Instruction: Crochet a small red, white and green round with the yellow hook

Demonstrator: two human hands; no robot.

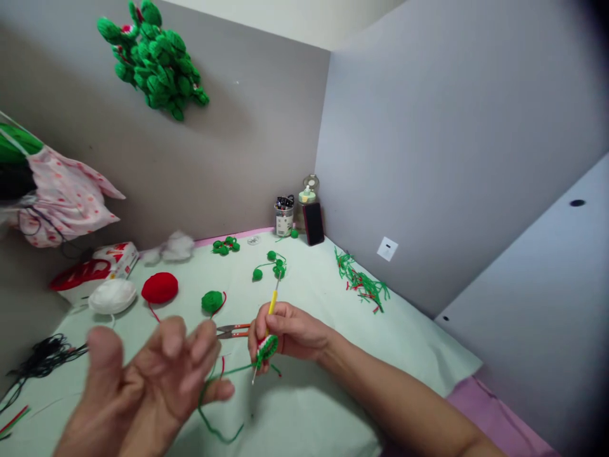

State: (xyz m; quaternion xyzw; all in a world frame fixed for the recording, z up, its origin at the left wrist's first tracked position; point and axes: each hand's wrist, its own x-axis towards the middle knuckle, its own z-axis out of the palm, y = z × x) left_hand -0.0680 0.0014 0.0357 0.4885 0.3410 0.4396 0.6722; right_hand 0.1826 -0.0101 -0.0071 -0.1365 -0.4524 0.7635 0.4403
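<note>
My right hand (290, 330) holds a yellow crochet hook (273, 303) together with a small green, white and red crocheted piece (267, 348). The hook's handle points up and away, and a thin metal tip shows below the piece. My left hand (159, 381) is raised at the lower left, palm up, fingers apart and slightly blurred. Green yarn (209, 419) runs from the piece to the left hand's outer fingers and hangs in a loose loop. Orange-handled snips (234, 331) lie between the hands, partly behind the right one.
Red (160, 289), white (113, 296) and green (212, 301) yarn balls sit at left. Yarn scraps (362, 281) lie at right. A phone (313, 223) leans near a pen tin (284, 221). Green crocheted pieces (162, 66) hang on the wall.
</note>
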